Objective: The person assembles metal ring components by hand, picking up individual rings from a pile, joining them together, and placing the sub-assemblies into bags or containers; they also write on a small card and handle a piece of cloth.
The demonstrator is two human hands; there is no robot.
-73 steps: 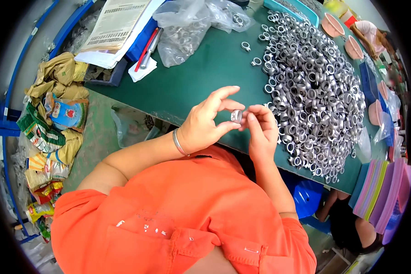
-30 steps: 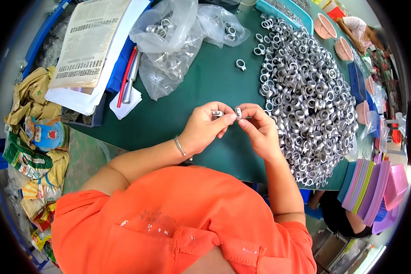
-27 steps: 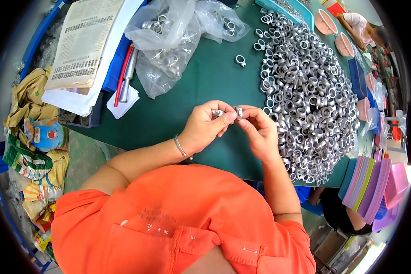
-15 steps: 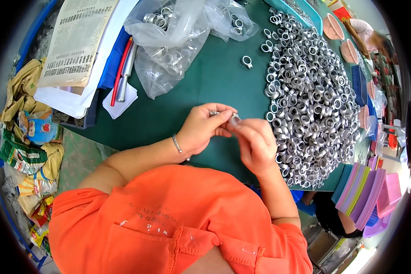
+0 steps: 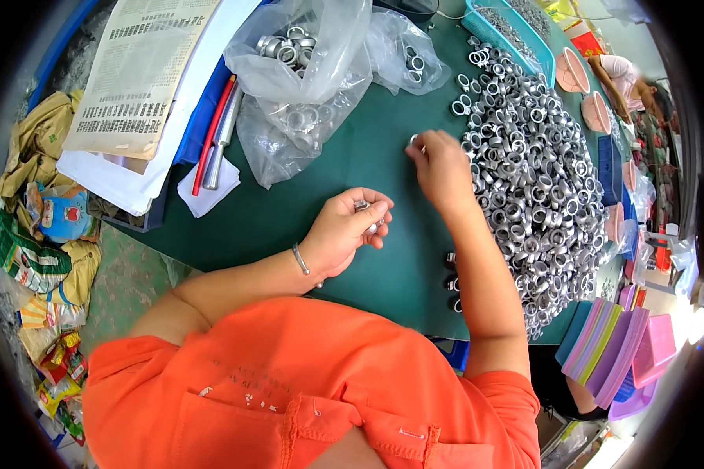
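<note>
My left hand [image 5: 347,228] is closed with its fingers curled round small silvery metal pieces [image 5: 371,216], which show between thumb and fingertips; their exact shape is mostly covered. Farther off and to the right, my right hand [image 5: 446,170] is closed above the green tabletop, at the left side of the heap. A bit of a metal ring [image 5: 413,141] shows at its fingertips; the hand hides the rest. Right beside this hand lies a large heap of grey metal rings [image 5: 536,180], each with a small lug. A few rings [image 5: 453,281] lie by my right forearm.
Clear plastic bags [image 5: 297,102] with rings lie on the green table [image 5: 281,211]. To their left are a red pen [image 5: 213,137], a silver tool [image 5: 222,133] and papers [image 5: 137,86]. A turquoise basket [image 5: 516,39] stands behind the heap. Stacked coloured trays [image 5: 606,352] sit at right; a person [image 5: 626,82] is beyond.
My right hand has moved away from the left, forward to where a lone ring lay. The left hand stays closed on its pieces. The view has shifted slightly.
</note>
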